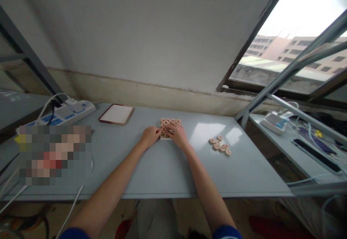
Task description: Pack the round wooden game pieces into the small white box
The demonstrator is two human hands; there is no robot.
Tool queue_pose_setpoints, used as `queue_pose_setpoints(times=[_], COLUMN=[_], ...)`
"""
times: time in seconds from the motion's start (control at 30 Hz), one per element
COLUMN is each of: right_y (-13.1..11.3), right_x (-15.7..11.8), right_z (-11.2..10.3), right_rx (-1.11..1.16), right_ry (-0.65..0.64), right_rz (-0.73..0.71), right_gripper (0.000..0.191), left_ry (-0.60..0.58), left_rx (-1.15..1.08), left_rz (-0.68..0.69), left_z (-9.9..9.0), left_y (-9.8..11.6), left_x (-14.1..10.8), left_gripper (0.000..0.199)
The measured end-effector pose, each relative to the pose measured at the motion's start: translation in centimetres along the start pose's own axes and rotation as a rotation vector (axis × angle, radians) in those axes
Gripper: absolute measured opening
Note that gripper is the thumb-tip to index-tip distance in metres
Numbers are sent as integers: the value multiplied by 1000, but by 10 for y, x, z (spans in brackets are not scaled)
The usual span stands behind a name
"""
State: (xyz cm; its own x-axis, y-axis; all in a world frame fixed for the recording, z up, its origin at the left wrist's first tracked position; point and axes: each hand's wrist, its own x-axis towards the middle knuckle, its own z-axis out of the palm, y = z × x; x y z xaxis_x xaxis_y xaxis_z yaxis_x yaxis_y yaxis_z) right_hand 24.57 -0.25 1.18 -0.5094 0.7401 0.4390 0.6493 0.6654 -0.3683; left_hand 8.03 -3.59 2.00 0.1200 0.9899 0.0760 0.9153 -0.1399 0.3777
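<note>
A small square light-wood box (pixel 170 139) lies on the desk in front of me, with rows of round Chinese chess pieces (pixel 168 121) inside it. At the box's left side is my left hand (pixel 150 137), its fingers curled closed against the edge. My right hand (pixel 177 133) reaches over the box from the right, its fingers stretched out across the pieces; what lies under them is hidden. Off to the right, a loose cluster of round wooden chess pieces (pixel 217 146) rests on the desk, apart from both hands.
A flat white-topped lid or tray (pixel 117 114) with a reddish-brown rim lies at the back left of the grey desk (pixel 162 177). Power strips with cables stand at the far left (pixel 81 109) and right (pixel 273 122). Metal posts frame both ends.
</note>
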Motion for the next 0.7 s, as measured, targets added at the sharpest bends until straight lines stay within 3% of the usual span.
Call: queue_pose_setpoints(times=[0.17, 0.27, 0.37, 0.5, 0.6, 0.7], right_y=[-3, 6, 35, 83, 103, 104], right_x=[3, 3, -14, -63, -90, -84], right_z=[0, -16, -50, -95, -107, -98], right_rx=[10, -48, -243, -397, -365, -315], right_ry=[8, 48, 204, 370, 346, 289], right_rz=[-9, 63, 375, 1118, 1282, 1200], right_gripper=[27, 23, 24, 33, 32, 23], left_ry=[-4, -1, 5, 9, 8, 24], left_rx=[-1, 9, 14, 21, 24, 23], left_rz=[-23, -28, -8, -2, -7, -17], left_z=[-1, 0, 1, 1, 1, 1], left_y=[1, 1, -1, -1, 2, 1], left_x=[0, 0, -1, 0, 0, -2], left_gripper=[43, 42, 42, 42, 42, 39])
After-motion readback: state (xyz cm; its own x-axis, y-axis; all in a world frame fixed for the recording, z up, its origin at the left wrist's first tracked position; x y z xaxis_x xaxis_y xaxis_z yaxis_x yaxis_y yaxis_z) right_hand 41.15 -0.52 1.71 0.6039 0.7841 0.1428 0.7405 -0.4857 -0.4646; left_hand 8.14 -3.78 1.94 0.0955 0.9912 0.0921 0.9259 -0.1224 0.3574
